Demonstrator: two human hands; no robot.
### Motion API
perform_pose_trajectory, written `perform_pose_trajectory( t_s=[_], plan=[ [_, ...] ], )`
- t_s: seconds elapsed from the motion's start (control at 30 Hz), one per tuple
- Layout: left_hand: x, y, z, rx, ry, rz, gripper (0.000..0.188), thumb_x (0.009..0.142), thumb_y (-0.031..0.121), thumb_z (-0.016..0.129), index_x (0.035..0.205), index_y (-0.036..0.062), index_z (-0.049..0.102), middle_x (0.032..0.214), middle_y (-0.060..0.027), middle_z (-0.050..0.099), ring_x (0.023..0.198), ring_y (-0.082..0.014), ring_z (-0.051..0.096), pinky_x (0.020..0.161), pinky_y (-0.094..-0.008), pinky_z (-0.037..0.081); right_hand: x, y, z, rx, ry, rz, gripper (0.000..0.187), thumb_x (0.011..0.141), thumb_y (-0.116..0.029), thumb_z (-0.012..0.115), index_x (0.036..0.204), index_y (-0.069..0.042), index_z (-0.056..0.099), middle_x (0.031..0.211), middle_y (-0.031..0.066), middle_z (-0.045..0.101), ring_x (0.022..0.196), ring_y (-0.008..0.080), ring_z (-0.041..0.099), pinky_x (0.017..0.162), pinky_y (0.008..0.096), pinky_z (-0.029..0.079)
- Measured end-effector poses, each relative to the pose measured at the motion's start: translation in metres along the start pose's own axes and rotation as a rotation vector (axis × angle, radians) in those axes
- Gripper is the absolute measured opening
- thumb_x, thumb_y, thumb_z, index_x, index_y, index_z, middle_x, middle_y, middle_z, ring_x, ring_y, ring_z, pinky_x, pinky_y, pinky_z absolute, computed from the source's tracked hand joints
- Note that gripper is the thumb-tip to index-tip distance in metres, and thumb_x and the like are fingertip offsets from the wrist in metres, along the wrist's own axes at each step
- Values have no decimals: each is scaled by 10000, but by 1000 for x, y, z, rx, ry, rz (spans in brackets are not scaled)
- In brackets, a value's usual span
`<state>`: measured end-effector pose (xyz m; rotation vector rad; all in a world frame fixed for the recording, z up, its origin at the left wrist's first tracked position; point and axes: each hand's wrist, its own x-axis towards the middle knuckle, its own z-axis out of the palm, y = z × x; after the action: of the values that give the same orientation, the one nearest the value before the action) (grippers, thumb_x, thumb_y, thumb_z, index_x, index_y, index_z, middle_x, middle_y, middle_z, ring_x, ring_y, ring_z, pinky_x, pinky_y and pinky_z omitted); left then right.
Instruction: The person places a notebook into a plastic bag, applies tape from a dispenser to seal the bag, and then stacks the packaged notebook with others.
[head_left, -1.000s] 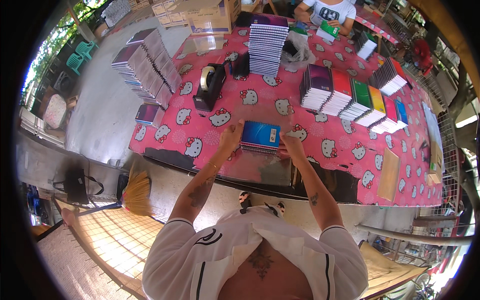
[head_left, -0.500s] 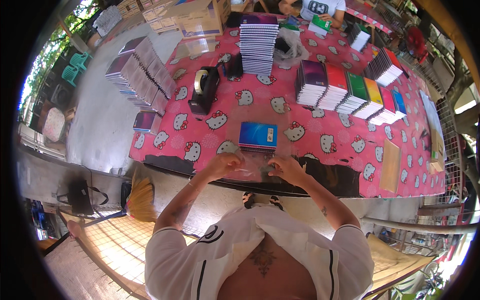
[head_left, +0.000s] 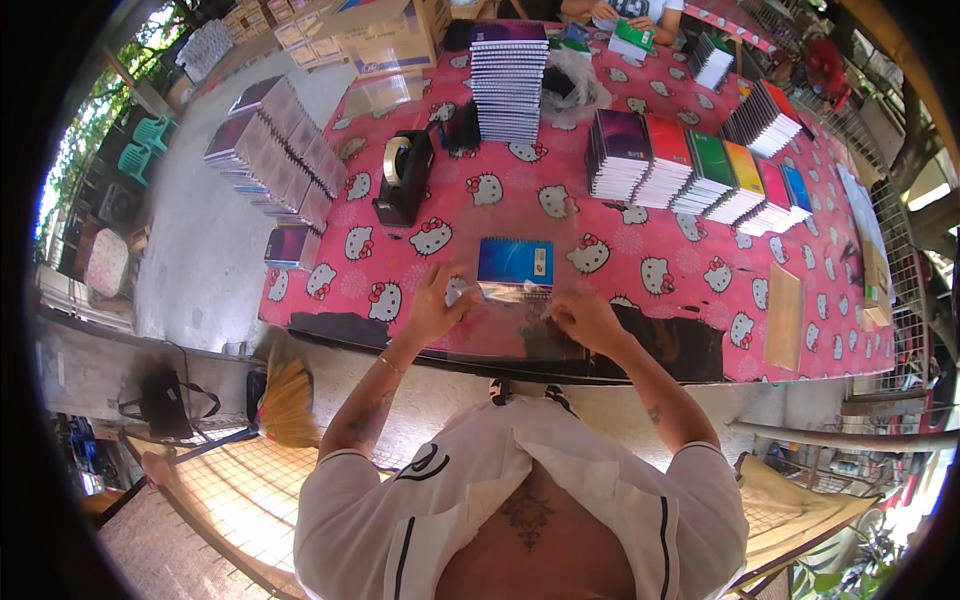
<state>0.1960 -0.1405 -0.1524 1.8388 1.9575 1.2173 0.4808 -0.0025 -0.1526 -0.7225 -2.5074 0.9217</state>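
Note:
A small stack of spiral notebooks with a blue cover (head_left: 515,262) lies on the table before me, on a sheet of clear plastic film (head_left: 508,335). My left hand (head_left: 437,305) is at the stack's near left corner, its fingers pinching an edge of the film. At the near right corner my right hand (head_left: 588,318) is closed on the film's other side. Between the two hands the film is raised against the near side of the stack, with glare on it. Its exact edges are hard to make out.
A black tape dispenser (head_left: 404,178) stands left of the notebooks. Beyond are a tall notebook stack (head_left: 508,90) and a crumpled plastic bag (head_left: 578,90). Coloured notebook stacks (head_left: 670,165) line the right; wrapped bundles (head_left: 270,150) stand left. Across the table, another person holds a green notebook (head_left: 632,38).
Both my hands have moved forward from the table's near edge to the stack's near corners. The film has come up with them against the stack's near side.

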Motion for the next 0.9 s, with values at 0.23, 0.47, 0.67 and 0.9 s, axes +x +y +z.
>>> perform_pose_trajectory(
  t_s=[0.23,0.47,0.67,0.9],
  plan=[
    [8,-42,27,-460,-33,-401,161,920,163,659,986,19,681,863,-97,696,866,-215,694,764,-295,527,41,45,5,389,89,373,235,962,-205,658,1122,-33,669,992,91,688,926,180,691,798,319,555],
    [21,-61,28,-834,-224,-792,136,947,183,630,965,52,662,974,-32,678,959,-137,665,875,-281,518,53,68,22,957,-56,639,246,984,-240,605,1150,-59,611,1139,81,687,1038,165,669,847,304,539],
    [15,-60,29,-873,-250,-748,123,946,198,635,959,76,633,978,-38,680,962,-154,673,886,-306,521,54,67,22,995,-49,681,222,971,-253,612,1106,-77,615,1069,59,694,1004,157,662,841,308,518],
    [11,-67,22,-919,-122,-694,263,933,216,664,1079,-2,647,990,-98,706,878,-160,683,768,-316,548,42,15,26,-49,378,307,327,917,-333,674,1139,-98,629,1189,117,615,1124,249,580,906,447,446]
  ],
)
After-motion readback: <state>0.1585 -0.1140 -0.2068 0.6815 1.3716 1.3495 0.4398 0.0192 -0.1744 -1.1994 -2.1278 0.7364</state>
